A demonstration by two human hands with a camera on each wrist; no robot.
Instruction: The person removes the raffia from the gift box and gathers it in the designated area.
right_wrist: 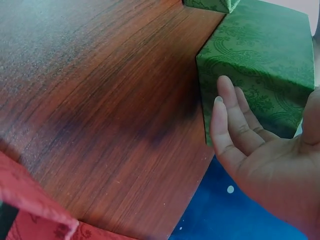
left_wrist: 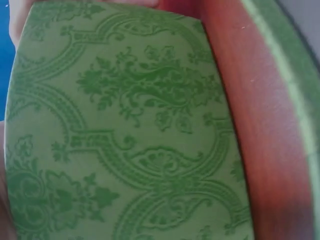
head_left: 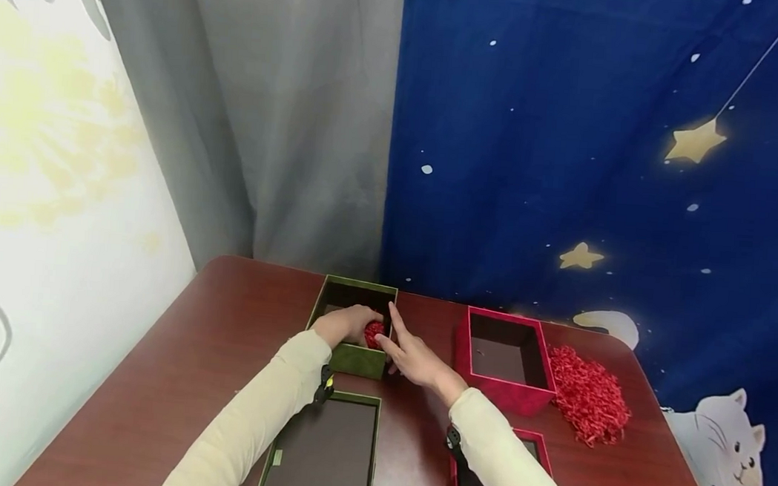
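A green patterned box with a dark inside stands near the table's back edge. Over its opening, my left hand curls its fingers around a clump of red shredded paper. My right hand is at the box's right side, thumb over the rim by the paper and the other fingers extended along the outside. In the right wrist view, those straight fingers lie against the green wall. The left wrist view is mostly filled by the green box's patterned wall; the left fingers are largely hidden there.
A green lid lies inside-up in front of the green box. To the right stands a red box, with a red lid before it, partly behind the right sleeve. A loose heap of red shredded paper lies beside the red box.
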